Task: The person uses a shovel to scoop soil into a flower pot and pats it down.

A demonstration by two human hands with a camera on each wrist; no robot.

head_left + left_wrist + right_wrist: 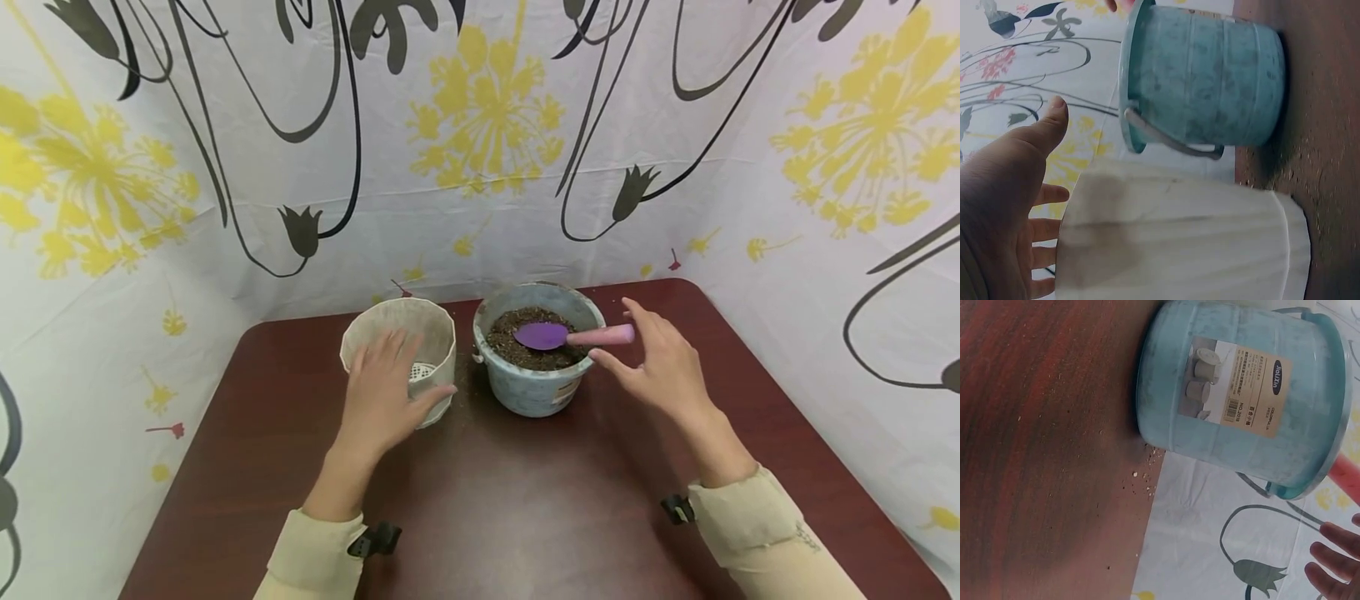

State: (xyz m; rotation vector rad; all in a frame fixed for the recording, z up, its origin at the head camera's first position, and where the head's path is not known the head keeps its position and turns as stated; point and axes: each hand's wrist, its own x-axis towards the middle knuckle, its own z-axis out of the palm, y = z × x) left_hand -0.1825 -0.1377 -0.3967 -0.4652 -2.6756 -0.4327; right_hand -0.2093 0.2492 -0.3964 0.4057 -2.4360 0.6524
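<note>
A white plastic pot [438, 367] with a perforated bottom stands on the table at the left. My left hand [381, 398] is over its near rim, fingers spread; in the left wrist view the fingers lie along the rim without gripping it. Beside the pot is a blue-green bucket [528, 392] filled with dark soil [517, 325]. A trowel with a purple blade [542, 336] and pink handle [603, 335] lies across the soil, its handle sticking out past the right rim. Around the handle's end my right hand [663, 367] is held with fingers and thumb apart, not gripping it.
The dark red-brown table [480, 508] has specks of soil [1141, 478] scattered near the bucket. A white cloth [480, 242] printed with flowers hangs behind and at both sides. The bucket's grey handle [1172, 137] hangs down its side.
</note>
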